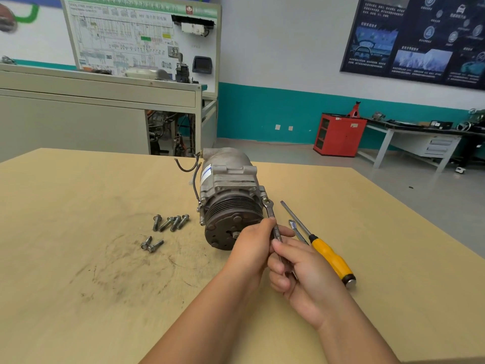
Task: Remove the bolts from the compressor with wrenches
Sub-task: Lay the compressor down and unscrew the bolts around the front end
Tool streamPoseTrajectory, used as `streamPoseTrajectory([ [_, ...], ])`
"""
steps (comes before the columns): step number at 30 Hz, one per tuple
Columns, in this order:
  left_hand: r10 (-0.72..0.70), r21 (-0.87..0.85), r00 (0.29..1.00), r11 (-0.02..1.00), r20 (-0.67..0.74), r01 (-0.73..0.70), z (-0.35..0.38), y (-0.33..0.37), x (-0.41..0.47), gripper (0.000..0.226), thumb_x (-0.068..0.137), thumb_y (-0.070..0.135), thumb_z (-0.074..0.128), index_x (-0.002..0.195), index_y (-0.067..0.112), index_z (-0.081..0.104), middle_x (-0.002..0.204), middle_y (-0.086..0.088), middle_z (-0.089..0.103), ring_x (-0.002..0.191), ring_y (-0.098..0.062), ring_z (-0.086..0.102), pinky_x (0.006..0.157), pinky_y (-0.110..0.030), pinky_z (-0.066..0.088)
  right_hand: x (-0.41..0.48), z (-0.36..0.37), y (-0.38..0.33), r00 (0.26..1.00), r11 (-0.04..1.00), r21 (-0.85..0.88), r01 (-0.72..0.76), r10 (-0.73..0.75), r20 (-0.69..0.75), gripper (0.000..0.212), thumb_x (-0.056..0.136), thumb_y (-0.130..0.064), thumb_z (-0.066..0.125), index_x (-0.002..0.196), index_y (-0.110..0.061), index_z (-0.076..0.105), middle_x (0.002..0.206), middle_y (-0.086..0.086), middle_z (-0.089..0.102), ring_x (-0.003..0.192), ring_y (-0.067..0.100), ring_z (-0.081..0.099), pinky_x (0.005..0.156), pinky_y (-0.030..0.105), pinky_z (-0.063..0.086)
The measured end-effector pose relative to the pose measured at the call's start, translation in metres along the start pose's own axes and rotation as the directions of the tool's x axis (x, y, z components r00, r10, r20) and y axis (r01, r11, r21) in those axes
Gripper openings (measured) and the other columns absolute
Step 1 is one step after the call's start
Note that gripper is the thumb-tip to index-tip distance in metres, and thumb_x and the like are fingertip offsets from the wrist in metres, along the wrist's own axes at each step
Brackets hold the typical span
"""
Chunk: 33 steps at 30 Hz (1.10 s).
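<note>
Two hands [253,248] [304,274] on wrench [270,210], table [367,206] edges distant

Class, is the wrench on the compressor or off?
On: the wrench sits over a bolt on the compressor; left hand and right hand grip it.

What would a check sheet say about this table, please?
Surface: table, wooden, with dark smudges on the left.
Job's things: compressor; wrench with its head at the compressor's side; six loose bolts.
Clutter: screwdriver, with a second wrench beside it.
Grippers: left hand and right hand both grip the wrench.
Cables: black wires on the compressor.
Surroundings: red cabinet, board, poster.
</note>
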<state>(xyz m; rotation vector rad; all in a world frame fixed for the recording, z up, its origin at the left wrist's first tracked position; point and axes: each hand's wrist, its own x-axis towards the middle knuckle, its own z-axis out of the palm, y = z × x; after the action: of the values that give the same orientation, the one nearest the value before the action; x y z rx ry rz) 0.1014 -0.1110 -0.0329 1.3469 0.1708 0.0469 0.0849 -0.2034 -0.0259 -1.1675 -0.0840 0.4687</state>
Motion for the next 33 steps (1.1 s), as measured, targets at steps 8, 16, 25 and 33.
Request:
streamPoseTrajectory([
  [8,0.142,0.334,0.980,0.939,-0.140,-0.088,-0.001,-0.006,0.003,0.051,0.090,0.039,0.056,0.049,0.010,0.049,0.046,0.003,0.039,0.045,-0.012,0.032,0.053,-0.025,0.027,0.011,-0.006,0.021,0.905,0.666,-0.726,0.171,-0.397,-0.152,0.021,0.097,-0.014,0.043,0.101,-0.022,0.062,0.055,-0.014,0.047,0.048,0.000,0.041,0.042,0.010,0.026],
  [16,0.262,0.505,0.954,0.849,-0.145,-0.156,0.006,-0.012,0.008,0.053,0.093,0.028,0.052,0.043,0.017,0.038,0.032,0.006,0.033,0.036,-0.010,0.031,0.037,-0.018,0.022,0.006,-0.018,0.016,0.833,0.245,-0.966,0.078,-0.548,-0.072,0.023,0.097,-0.023,0.043,0.112,-0.027,0.061,0.073,-0.010,0.053,0.063,0.009,0.046,0.044,0.013,0.028],
  [25,0.250,0.421,0.960,0.890,-0.126,-0.176,0.006,-0.012,0.007,0.040,0.096,0.030,0.047,0.066,0.023,0.072,0.060,0.002,0.064,0.052,-0.001,0.049,0.054,-0.019,0.037,0.006,-0.018,0.013,0.856,0.531,-0.831,0.163,-0.495,-0.149,0.038,0.096,-0.020,0.045,0.059,-0.021,0.053,0.045,-0.005,0.040,0.044,0.008,0.036,0.042,0.019,0.024],
  [33,0.241,0.406,0.966,0.896,-0.097,-0.183,0.008,-0.012,0.006,0.040,0.097,0.030,0.044,0.069,0.020,0.071,0.037,0.010,0.048,0.043,0.000,0.043,0.046,-0.015,0.032,0.007,-0.022,0.014,0.856,0.564,-0.804,0.190,-0.497,-0.146,0.038,0.096,-0.021,0.046,0.059,-0.023,0.053,0.036,-0.014,0.043,0.038,0.004,0.034,0.040,0.017,0.025],
])
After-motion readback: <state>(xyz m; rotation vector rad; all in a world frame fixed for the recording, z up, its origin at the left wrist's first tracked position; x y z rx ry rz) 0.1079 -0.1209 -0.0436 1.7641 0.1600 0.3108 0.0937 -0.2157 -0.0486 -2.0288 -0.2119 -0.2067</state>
